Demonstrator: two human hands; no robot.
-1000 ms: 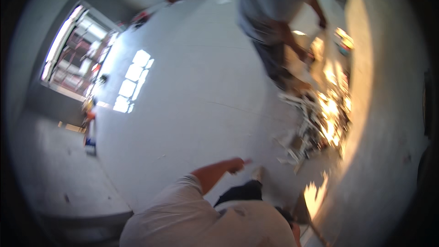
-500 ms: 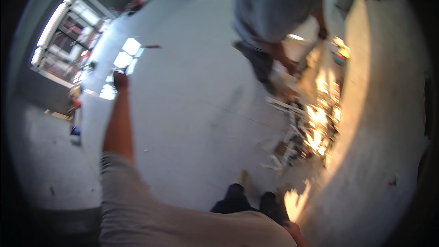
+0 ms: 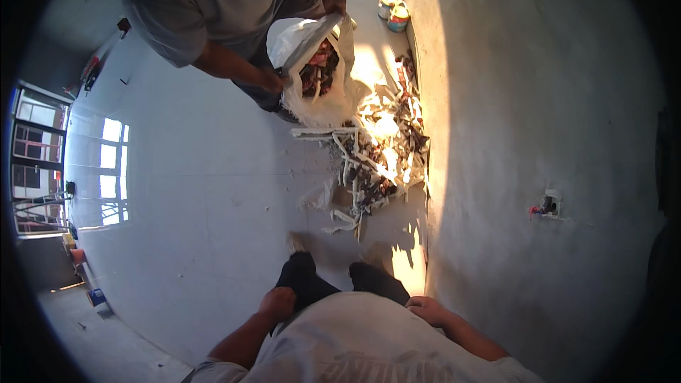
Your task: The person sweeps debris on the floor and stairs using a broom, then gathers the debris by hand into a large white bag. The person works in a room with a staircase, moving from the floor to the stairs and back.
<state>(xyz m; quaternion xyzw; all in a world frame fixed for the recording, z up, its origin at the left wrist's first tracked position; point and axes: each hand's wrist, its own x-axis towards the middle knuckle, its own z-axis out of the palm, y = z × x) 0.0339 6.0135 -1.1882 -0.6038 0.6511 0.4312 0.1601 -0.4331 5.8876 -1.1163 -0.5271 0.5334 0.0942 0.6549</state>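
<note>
My left hand [image 3: 278, 303] is closed at my left thigh, its fingers curled at the dark trousers [image 3: 305, 278]. At the other side, my right hand [image 3: 425, 310] is closed on the trouser cloth by my right thigh. Ahead of my feet lies a heap of scrap strips [image 3: 376, 177], white and dark pieces mixed together, against the wall's foot. Beyond it a co-worker [image 3: 213, 7] bends over a white woven sack [image 3: 333, 108], holding its mouth wide with both hands. Reddish and dark scraps [image 3: 319, 69] show inside the sack.
A plastered wall [image 3: 511, 113] rises along the right, with a recessed box hole [image 3: 547, 204] in it. Two paint cans [image 3: 397, 17] stand at its far foot. A window [image 3: 37, 163] is at the left, with several small items along the floor's edge, among them a blue object [image 3: 96, 297].
My left arm, stretched out far ahead before, has come back to my thigh. My view has swung right, and the co-worker now holds the sack's mouth open above the heap.
</note>
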